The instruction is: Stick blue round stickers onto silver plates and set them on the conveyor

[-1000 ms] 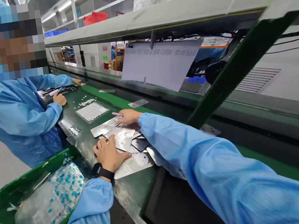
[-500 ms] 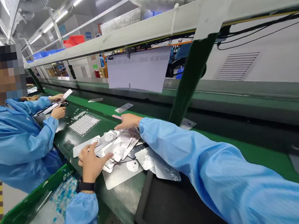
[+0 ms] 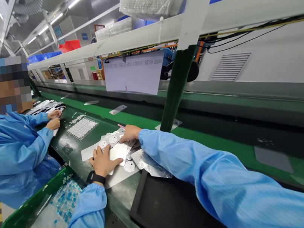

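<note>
My left hand (image 3: 104, 161) lies flat on a loose pile of thin silver metal sheets (image 3: 117, 151), fingers spread, pressing a shiny sheet. Several sheets have round cut-outs. My right hand (image 3: 129, 133) rests at the far edge of the pile, gripping a slim pink-tipped tool (image 3: 120, 126), perhaps tweezers. Its metal part is hidden. A wider sheet (image 3: 119, 175) pokes out under the left hand. To the left, a co-worker's hands (image 3: 52, 119) work over a stack of sheets (image 3: 42, 106).
A black tray (image 3: 170, 218) lies close to my right sleeve. A green bin (image 3: 38, 222) holding a plastic bag of blue pieces sits at the bench's near edge. A white grid tray (image 3: 82, 127) stands on the green bench (image 3: 65, 142), and a green strut (image 3: 178, 87) rises beyond my hands.
The view has swung and tilted. My hands have drawn the sheets into a tighter pile, and my left hand has moved onto its middle. The co-worker's raised strip is now lowered out of sight.
</note>
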Demonstrator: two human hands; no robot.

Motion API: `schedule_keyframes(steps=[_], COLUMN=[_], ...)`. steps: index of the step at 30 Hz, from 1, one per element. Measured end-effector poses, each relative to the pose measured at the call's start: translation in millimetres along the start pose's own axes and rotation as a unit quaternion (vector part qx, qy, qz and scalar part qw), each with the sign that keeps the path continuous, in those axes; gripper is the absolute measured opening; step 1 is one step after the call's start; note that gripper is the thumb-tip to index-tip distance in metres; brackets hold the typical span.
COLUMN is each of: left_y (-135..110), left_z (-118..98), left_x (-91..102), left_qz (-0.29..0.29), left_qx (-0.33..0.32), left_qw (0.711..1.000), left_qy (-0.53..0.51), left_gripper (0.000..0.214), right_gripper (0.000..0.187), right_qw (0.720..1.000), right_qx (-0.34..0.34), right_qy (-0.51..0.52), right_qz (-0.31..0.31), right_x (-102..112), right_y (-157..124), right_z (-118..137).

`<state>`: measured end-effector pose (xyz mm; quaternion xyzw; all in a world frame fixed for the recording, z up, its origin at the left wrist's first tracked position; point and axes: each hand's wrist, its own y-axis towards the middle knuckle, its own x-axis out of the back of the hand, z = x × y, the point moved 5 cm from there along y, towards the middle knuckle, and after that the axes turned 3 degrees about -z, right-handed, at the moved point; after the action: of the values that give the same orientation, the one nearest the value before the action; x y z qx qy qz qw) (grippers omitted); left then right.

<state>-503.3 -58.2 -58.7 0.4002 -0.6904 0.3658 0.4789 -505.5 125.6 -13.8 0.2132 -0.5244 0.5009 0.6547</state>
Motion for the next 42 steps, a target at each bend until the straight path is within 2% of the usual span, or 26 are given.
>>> schedule_keyframes(steps=[4,7,15,21,26,30,35,38,42], left_y=[-4.8,-5.9,-7.9,-13.5,-16.8,-18.5,-25.2,-35.9,-62.8], left_z=[-7.6,-10.8,-14.0,-19.1,-22.1,-27.4,-41.1,-51.2,-62.7], left_x=[-1.2,-2.9,-4.7,-2.0,-2.7,1.4,21.3,34.6,37.9], left_qz=[-0.014,-0.027,-0.058,-0.071,-0.087,-0.121,-0.193,-0.228,-0.231], left_qx=[0.007,0.01,0.01,0.007,0.006,0.011,0.02,-0.001,-0.044], left_qw=[1.0,0.999,0.997,0.994,0.99,0.979,0.959,0.95,0.952], left_qy=[-0.013,-0.021,-0.058,-0.08,-0.108,-0.162,-0.208,-0.213,-0.193], left_gripper=[0.083,0.08,0.072,0.066,0.073,0.082,0.079,0.073,0.067], right_gripper=[0.05,0.045,0.033,0.034,0.031,0.029,0.028,0.028,0.029], right_qw=[0.988,0.975,0.974,0.968,0.968,0.973,0.987,0.987,0.983], right_qx=[-0.048,-0.082,-0.089,-0.079,-0.063,-0.047,0.002,0.006,-0.019], right_qy=[0.131,0.194,0.195,0.23,0.238,0.224,0.155,0.138,0.162], right_qz=[0.064,0.071,0.074,0.065,0.045,0.007,-0.046,-0.076,-0.09], right_x=[-2.2,-4.3,-2.4,-1.5,2.4,16.8,52.1,73.1,84.1], right_y=[5.0,11.9,16.0,13.6,13.9,14.6,3.7,-17.0,-59.4], right_z=[-2.8,-5.0,0.9,0.4,6.8,18.4,40.5,43.3,25.4])
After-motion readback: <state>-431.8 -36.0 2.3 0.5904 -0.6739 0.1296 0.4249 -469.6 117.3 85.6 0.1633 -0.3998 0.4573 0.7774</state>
